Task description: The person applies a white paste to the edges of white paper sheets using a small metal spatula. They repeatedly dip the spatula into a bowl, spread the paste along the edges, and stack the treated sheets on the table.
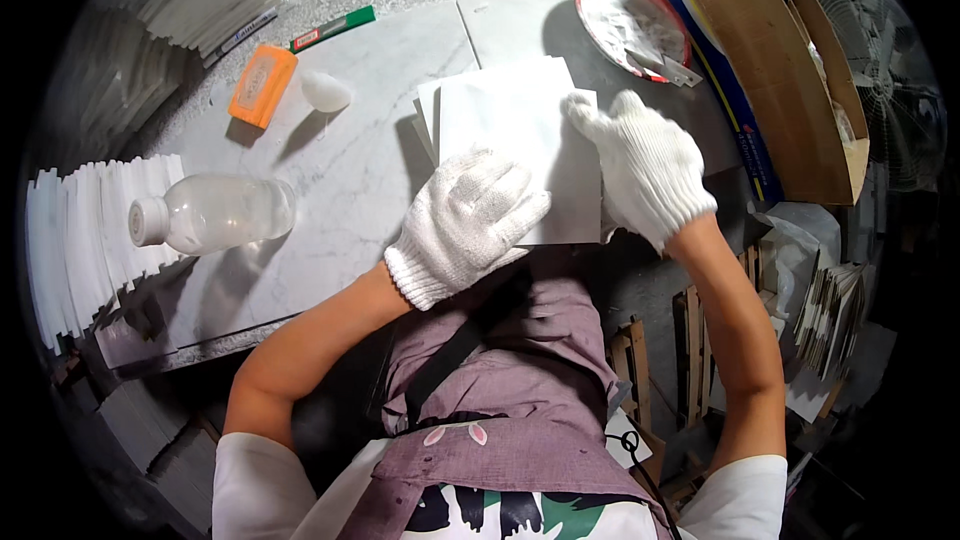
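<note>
You're in a stone-tile workshop: white tile stacks (90, 240) fan out left of your gloved hands, a dusty marble slab (350, 170) serves as bench, and a fan (885, 90) stands off right.

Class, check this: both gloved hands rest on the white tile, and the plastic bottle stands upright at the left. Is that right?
Not quite. In the head view the plastic bottle lies on its side, not upright. Both hands, left and right, do rest on the white tile.
</note>
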Action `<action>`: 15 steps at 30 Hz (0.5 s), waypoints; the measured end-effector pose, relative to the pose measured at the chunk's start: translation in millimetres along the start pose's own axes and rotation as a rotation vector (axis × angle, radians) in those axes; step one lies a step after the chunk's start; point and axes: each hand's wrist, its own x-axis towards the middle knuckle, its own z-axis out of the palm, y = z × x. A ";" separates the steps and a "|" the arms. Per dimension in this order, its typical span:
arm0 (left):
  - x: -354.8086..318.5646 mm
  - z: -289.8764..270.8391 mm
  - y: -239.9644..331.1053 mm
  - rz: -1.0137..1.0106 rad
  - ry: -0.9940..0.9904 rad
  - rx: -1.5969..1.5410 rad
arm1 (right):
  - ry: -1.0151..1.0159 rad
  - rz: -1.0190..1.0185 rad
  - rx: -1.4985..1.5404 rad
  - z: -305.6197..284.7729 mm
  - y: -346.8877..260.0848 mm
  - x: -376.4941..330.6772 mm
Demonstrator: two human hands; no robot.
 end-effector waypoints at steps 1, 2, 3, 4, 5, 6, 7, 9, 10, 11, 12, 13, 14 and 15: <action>-0.1 -0.7 -0.4 0.001 0.001 -0.005 | -0.006 -0.003 0.012 -0.1 1.6 2.3; -0.9 -0.7 0.8 0.001 0.002 -0.007 | -0.013 -0.005 0.024 -1.6 2.5 2.2; -4.4 0.2 1.7 -0.010 0.006 -0.005 | -0.052 -0.030 0.042 -4.1 0.6 -1.6; -4.1 2.0 0.3 -0.018 0.016 -0.006 | -0.090 -0.051 0.053 -9.1 -0.4 -10.0; -2.7 1.6 -3.0 -0.007 0.016 -0.012 | -0.174 -0.036 0.045 -14.9 -4.6 -23.0; -3.5 3.0 -1.9 -0.004 0.009 -0.030 | -0.342 0.056 0.066 -19.8 -9.6 -27.2; -3.9 4.2 -0.8 -0.001 0.002 -0.048 | -0.213 0.020 0.030 -8.5 -5.6 -28.9; 1.5 0.7 -0.7 0.005 -0.007 -0.039 | -0.090 0.023 0.015 -0.9 -2.1 -19.7; 5.3 -3.1 -1.3 0.019 -0.007 -0.027 | -0.084 0.058 0.030 -7.4 -3.1 -5.6; 1.3 0.8 -0.7 0.019 0.008 0.007 | -0.038 0.039 -0.006 -3.0 0.0 3.9; -0.8 2.0 -1.8 0.019 0.003 -0.001 | -0.042 0.050 -0.009 -1.1 0.7 9.6; -1.9 2.6 -3.0 0.019 -0.001 -0.008 | -0.044 0.034 0.009 -1.1 1.2 7.9; -2.1 1.2 -3.8 0.019 -0.005 -0.015 | -0.045 0.017 0.026 -1.3 2.8 4.0; -1.0 -0.3 -4.1 0.015 0.004 -0.020 | -0.045 -0.035 -0.011 -1.0 3.4 -6.2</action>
